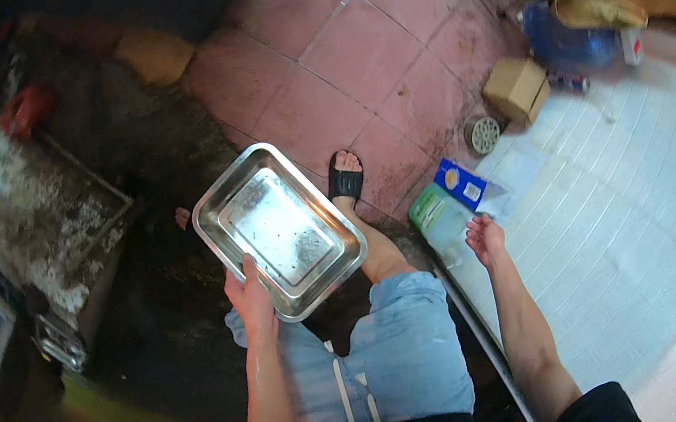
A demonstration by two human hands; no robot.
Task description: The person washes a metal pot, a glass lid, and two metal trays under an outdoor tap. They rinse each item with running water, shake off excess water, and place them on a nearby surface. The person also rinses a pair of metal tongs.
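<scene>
A rectangular stainless steel tray (288,233) with dark specks on its bottom is tilted before my body. My left hand (252,299) grips its near left rim, the thumb lying over the edge. Away to the right, my right hand (485,238) holds nothing, its fingers apart and slightly curled. Just beyond that hand are a green-labelled translucent container (438,214) and a blue printed packet (462,182); both stand at the left border of a white tiled surface.
Pink floor tiles (348,68) stretch ahead. A round drain-like grate (484,135), a cardboard box (515,89) and a large blue plastic bottle (571,41) are at the right. A red bag-like thing (28,112) lies upper left. A metal edge (485,347) borders the white tiled surface (608,219).
</scene>
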